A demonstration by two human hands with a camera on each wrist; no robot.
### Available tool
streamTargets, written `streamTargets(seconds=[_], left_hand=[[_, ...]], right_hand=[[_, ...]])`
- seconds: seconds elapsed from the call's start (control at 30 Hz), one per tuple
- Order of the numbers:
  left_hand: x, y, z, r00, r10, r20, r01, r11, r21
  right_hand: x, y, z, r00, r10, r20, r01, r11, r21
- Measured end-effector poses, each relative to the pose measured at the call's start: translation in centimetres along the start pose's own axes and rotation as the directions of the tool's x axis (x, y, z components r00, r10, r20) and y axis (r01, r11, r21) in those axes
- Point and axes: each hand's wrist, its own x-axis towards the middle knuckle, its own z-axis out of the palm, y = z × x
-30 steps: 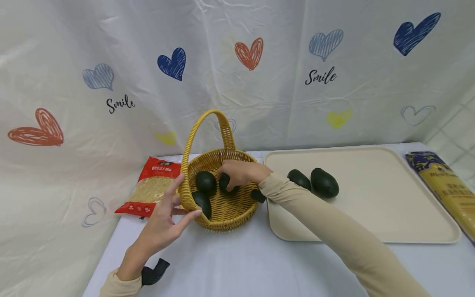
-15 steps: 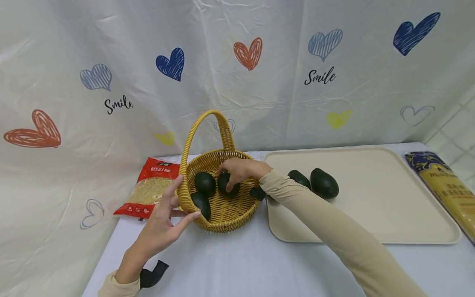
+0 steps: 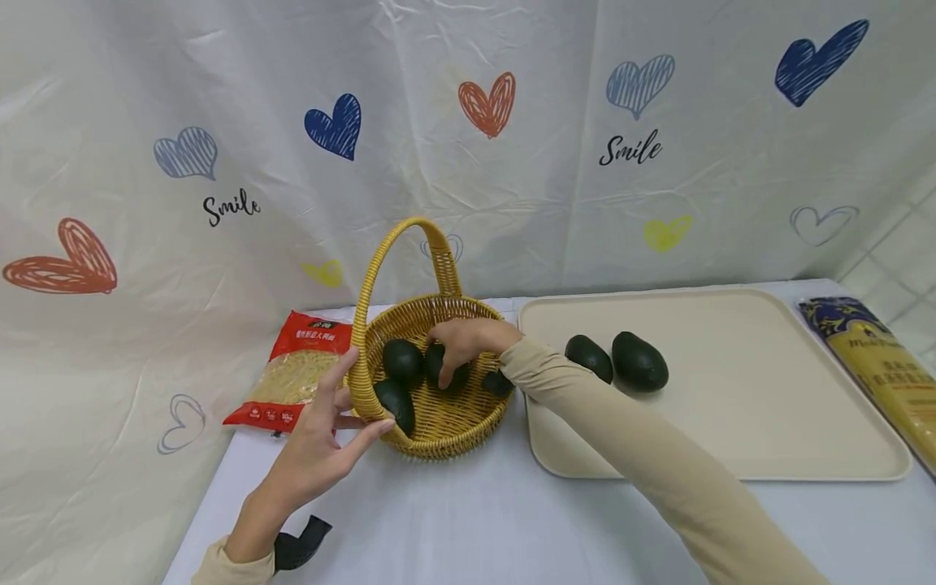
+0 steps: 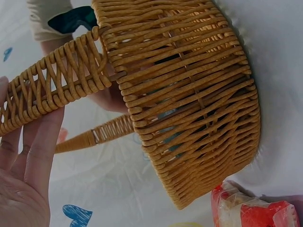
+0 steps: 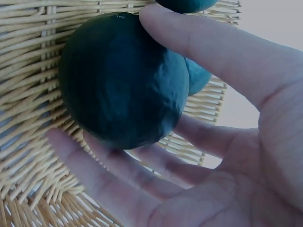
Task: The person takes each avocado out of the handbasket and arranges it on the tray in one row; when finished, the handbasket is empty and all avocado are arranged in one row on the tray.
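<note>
A yellow wicker basket (image 3: 446, 418) with a tall handle (image 3: 395, 252) stands on the white table. My right hand (image 3: 448, 351) reaches inside it and grips a dark green avocado (image 3: 439, 370); in the right wrist view the avocado (image 5: 123, 80) sits between thumb and curled fingers just above the weave. Two more avocados (image 3: 404, 361) (image 3: 397, 404) lie in the basket. My left hand (image 3: 366, 392) steadies the basket at the handle's base, with straight fingers (image 4: 33, 146) along the handle (image 4: 61, 80) and the thumb against the rim.
A beige tray (image 3: 768, 406) to the right of the basket holds two avocados (image 3: 589, 357) (image 3: 639, 361). A red noodle packet (image 3: 296, 370) lies left of the basket. A dark pasta bag (image 3: 877, 366) lies at the far right. A heart-print cloth hangs behind.
My right hand with the avocado has shifted slightly left and down inside the basket. The left hand and the basket have stayed where they were.
</note>
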Motion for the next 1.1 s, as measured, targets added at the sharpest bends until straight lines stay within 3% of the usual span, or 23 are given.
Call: streamTargets(seconds=[0.13,0.3,0.6,0.9,1.1], left_hand=[[0.0,0.1,0.1,1.0,-0.01,0.002,0.01,1.0,-0.006],[-0.1,0.1,0.1,1.0,-0.004,-0.002,0.004,1.0,0.003],[-0.2,0.1,0.2,1.0,-0.02,0.001,0.02,1.0,0.017],[-0.3,0.1,0.3,1.0,-0.03,0.004,0.029,0.999,0.018],[-0.2,0.2,0.3,0.999,-0.032,-0.004,0.032,0.999,0.024]], right_hand=[[0.0,-0.3,0.4,0.999,0.047,-0.01,-0.046,0.994,0.101],[0.0,-0.3,0.6,0.998,0.061,-0.032,-0.057,0.992,0.108],[-0.7,0.4,0.4,0.994,0.106,-0.021,-0.097,0.964,0.249],[-4.2,0.9,-0.6,0.99,-0.023,-0.14,0.053,0.975,0.216],[-8.1,1.4,-0.9,0.95,-0.143,-0.279,0.192,0.969,0.156]])
